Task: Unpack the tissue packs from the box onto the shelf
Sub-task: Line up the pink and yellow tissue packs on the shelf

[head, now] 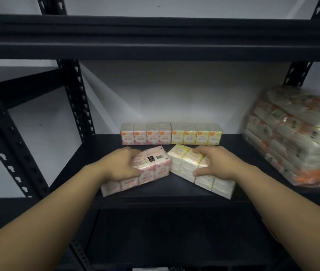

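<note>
Near the front edge of the black metal shelf (pixel 253 151), my left hand (pixel 121 166) grasps the pink tissue pack (pixel 147 169), fingers over its far side and thumb on the near face, while my right hand (pixel 216 163) clasps the yellow tissue pack (pixel 186 163) the same way. Both packs rest on the shelf board at an angle, their inner ends nearly meeting in a shallow V that points toward the back. Against the rear edge stands a tidy row: a pink back-row pack (pixel 145 133) touching a yellow back-row pack (pixel 196 133), labels facing out. By the shelf's right edge leans a large plastic-wrapped bundle of tissues (pixel 292 137), blurred here, so its contents are my best reading. The box itself is out of view.

To finish this placement well, I judge that each pack should be swung square to the front edge, pink ahead of pink and yellow ahead of yellow, then slid back until it sits just before the rear row. Keeping the soft wrapping lightly squeezed, not crushed, and the inner ends flush should leave room on either side for further packs.
</note>
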`<state>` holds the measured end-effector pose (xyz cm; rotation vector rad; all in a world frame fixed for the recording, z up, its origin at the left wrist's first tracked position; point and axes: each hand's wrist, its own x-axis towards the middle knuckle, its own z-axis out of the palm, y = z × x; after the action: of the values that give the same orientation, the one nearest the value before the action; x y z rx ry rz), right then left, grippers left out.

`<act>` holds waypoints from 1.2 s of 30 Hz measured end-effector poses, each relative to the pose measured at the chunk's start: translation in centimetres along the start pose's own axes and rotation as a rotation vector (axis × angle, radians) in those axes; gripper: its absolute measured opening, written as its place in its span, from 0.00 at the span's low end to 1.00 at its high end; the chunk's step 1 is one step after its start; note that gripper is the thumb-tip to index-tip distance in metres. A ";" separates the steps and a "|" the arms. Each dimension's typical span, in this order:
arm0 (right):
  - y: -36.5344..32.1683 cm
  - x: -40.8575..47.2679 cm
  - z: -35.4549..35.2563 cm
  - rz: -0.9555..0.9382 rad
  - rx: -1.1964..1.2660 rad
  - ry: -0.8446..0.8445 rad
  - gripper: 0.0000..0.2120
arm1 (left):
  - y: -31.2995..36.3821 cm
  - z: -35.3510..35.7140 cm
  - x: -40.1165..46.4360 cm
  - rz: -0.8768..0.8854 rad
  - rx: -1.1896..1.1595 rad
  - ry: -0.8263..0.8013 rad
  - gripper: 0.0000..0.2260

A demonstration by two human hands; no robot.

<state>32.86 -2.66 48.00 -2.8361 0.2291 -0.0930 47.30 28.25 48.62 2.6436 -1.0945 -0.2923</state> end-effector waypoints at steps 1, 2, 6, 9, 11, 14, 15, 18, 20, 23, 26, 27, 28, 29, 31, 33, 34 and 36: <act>0.5 0.3 -0.3 -0.009 -0.019 -0.005 0.40 | 0.2 0.2 0.2 -0.007 0.018 0.003 0.21; 1.0 0.7 -0.5 -0.015 -0.039 -0.011 0.40 | 0.4 0.3 0.4 -0.014 0.035 0.001 0.23; 2.5 1.8 -0.9 -0.036 -0.075 -0.025 0.39 | 1.0 0.7 0.7 -0.064 0.088 0.024 0.40; 2.0 2.2 -0.5 -0.074 -0.073 -0.002 0.38 | 0.6 0.8 0.4 -0.061 0.077 0.079 0.40; 1.0 2.4 0.1 -0.101 -0.077 0.027 0.39 | -0.3 1.2 -0.1 -0.051 0.050 0.111 0.39; -1.1 2.7 1.1 -0.156 -0.077 0.083 0.36 | -1.4 1.8 -0.9 -0.033 0.065 0.152 0.38; -2.0 2.7 1.5 -0.178 -0.063 0.109 0.34 | -1.5 1.9 -1.0 -0.023 0.078 0.170 0.39; -4.4 2.9 2.6 -0.220 0.015 0.172 0.33 | -1.7 1.9 -1.2 0.007 0.054 0.221 0.39; -5.9 2.9 3.1 -0.215 0.078 0.205 0.35 | -2.1 1.7 -1.4 0.018 -0.041 0.266 0.38; -7.5 2.8 3.8 -0.182 0.299 0.248 0.40 | -3.1 1.6 -2.1 0.038 -0.258 0.371 0.36; -8.6 2.9 3.9 -0.110 0.667 0.248 0.46 | -3.6 1.7 -2.5 0.068 -0.487 0.416 0.33; -8.9 3.1 3.9 -0.105 0.750 0.235 0.46 | -3.5 1.7 -2.5 0.080 -0.566 0.402 0.32; -9.3 3.3 3.9 -0.119 0.806 0.225 0.44 | -3.5 1.8 -2.5 0.087 -0.637 0.379 0.30; -9.8 3.5 3.9 -0.132 0.845 0.222 0.39 | -3.5 1.8 -2.5 0.095 -0.698 0.359 0.30; -10.5 3.9 3.6 -0.155 0.909 0.253 0.34 | -3.2 1.5 -2.4 0.099 -0.755 0.334 0.30; -11.0 4.4 3.0 -0.181 0.921 0.320 0.33 | -2.9 0.9 -2.1 0.092 -0.764 0.330 0.33; -11.3 4.7 2.5 -0.195 0.906 0.351 0.33 | -2.5 0.3 -2.0 0.090 -0.763 0.337 0.35; -11.9 5.2 1.5 -0.226 0.872 0.376 0.33 | -1.4 -1.4 -1.6 0.095 -0.765 0.365 0.38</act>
<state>39.82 8.14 50.26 -1.9422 -0.0571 -0.6126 47.48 30.56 49.65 1.8641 -0.7750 -0.1531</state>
